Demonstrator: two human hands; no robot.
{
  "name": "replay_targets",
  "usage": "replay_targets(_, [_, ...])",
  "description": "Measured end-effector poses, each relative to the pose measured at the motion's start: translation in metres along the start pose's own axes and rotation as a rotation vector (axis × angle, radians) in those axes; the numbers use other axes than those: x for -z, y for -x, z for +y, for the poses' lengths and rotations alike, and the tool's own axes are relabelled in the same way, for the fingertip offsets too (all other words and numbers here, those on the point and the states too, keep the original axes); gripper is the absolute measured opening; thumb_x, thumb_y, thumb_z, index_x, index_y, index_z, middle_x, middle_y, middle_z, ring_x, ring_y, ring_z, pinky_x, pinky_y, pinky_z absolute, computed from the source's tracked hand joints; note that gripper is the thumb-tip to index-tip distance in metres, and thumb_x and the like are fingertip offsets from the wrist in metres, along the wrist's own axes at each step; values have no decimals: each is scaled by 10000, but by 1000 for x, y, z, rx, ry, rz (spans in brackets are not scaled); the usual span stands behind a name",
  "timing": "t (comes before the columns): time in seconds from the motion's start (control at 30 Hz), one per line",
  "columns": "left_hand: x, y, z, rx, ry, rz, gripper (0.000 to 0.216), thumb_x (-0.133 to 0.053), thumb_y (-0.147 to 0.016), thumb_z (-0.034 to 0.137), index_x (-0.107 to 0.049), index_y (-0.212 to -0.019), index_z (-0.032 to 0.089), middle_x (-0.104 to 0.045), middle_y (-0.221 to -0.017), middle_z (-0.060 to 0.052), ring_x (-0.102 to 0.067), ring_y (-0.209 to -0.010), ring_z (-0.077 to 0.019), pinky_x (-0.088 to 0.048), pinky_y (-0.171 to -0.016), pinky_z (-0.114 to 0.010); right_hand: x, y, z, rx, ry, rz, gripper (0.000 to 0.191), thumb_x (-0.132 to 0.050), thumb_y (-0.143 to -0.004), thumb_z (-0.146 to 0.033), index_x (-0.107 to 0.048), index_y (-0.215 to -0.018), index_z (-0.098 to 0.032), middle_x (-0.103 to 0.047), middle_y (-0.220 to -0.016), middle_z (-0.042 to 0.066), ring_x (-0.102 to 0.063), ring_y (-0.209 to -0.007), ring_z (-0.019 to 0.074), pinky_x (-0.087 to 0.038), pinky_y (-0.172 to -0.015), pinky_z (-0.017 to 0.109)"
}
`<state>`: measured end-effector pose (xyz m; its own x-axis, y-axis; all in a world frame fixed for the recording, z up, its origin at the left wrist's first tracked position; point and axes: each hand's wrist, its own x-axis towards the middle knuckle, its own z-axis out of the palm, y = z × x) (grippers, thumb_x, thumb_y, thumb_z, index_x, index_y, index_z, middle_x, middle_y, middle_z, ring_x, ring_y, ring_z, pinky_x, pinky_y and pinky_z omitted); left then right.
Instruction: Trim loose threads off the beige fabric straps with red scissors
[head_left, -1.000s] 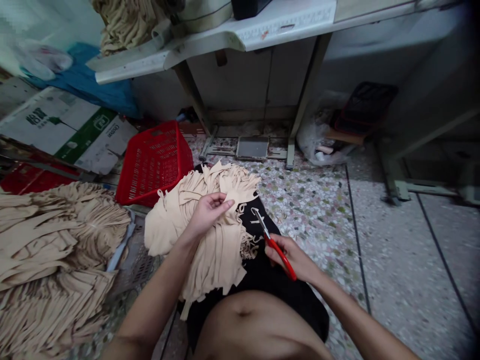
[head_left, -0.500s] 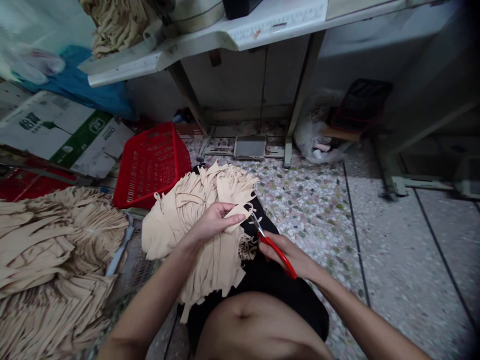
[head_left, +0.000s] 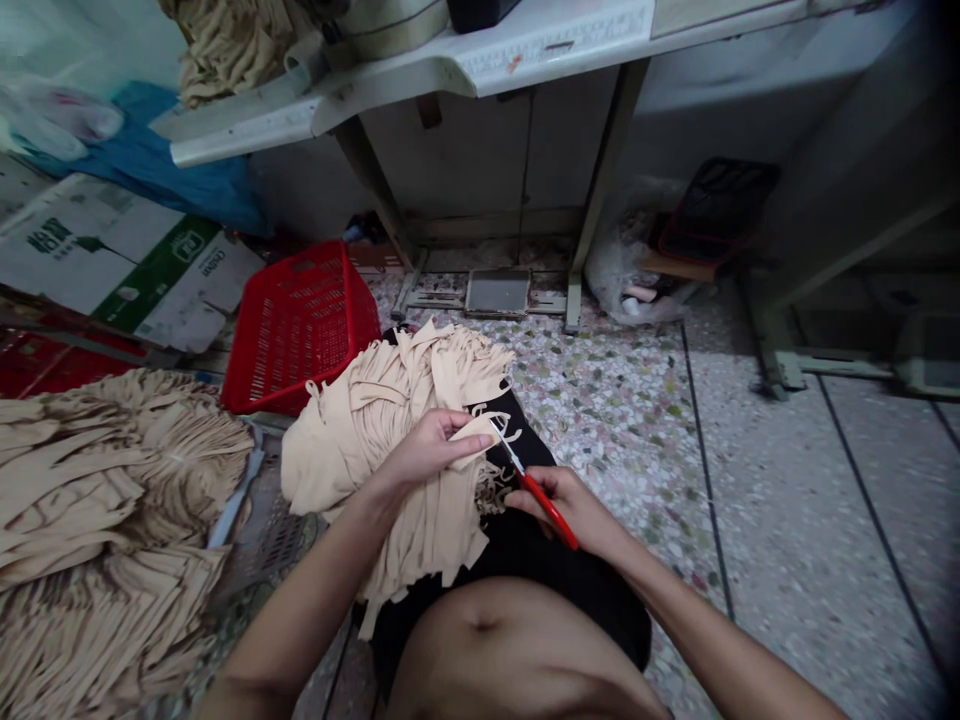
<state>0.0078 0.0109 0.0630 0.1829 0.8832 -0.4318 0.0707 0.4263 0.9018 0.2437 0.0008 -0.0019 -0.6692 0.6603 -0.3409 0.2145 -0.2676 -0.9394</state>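
A heap of beige fabric pieces (head_left: 375, 430) lies over my left thigh. My left hand (head_left: 431, 450) pinches the edge of one beige piece (head_left: 475, 432) and lifts it off the heap. My right hand (head_left: 574, 505) grips red-handled scissors (head_left: 536, 490), whose metal blades touch the tip of that held piece. My black shorts (head_left: 525, 560) show under both hands.
A red plastic basket (head_left: 300, 325) stands on the speckled floor to the left. A big pile of beige pieces (head_left: 105, 500) fills the lower left. Ahead are a sewing table's metal legs and pedal (head_left: 499, 293), cardboard boxes (head_left: 120, 260) and a plastic bag (head_left: 630, 285).
My left hand picked up the edge of one piece from the heap. My right hand brought the scissors up and left until the blades met that piece.
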Motion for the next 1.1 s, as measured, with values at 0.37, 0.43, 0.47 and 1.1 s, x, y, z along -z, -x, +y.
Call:
replay_targets(0.37, [-3,-2,-2,-25,-127,-78,388,-796,-821,471,-778,-938,102,-691,-769,-45,-550,-629,-109,-377,-585,-220,3,11,1,147,-6,-116,543,-437,-995,-711,-517,-814,-205,-540,-711,-12,-521,-629,147,-434,-587,255])
replay_targets(0.43, [-5,-1,-2,-40,-146,-120,376,-780,-836,468,-774,-933,105,-689,-776,-44,-559,-654,-117,-393,-615,-227,3,8,1,159,-2,-113,533,-447,-995,-705,-528,-835,-203,-527,-719,-13,-513,-635,147,-430,-584,255])
replay_targets(0.47, [-5,-1,-2,-45,-148,-140,369,-773,-843,464,-773,-935,106,-693,-792,-48,-569,-676,-124,-407,-639,-232,3,6,1,165,3,-107,526,-460,-993,-700,-534,-843,-201,-518,-720,-15,-508,-636,146,-425,-579,253])
replay_targets(1.1, [11,76,10,-28,-382,-513,294,-760,-856,431,-799,-1036,201,-742,-771,-56,-639,-615,-147,-479,-580,-238,0,-1,11,-50,-77,181,571,-693,-804,-730,-470,-646,-229,-506,-459,-47,-462,-394,118,-354,-424,240])
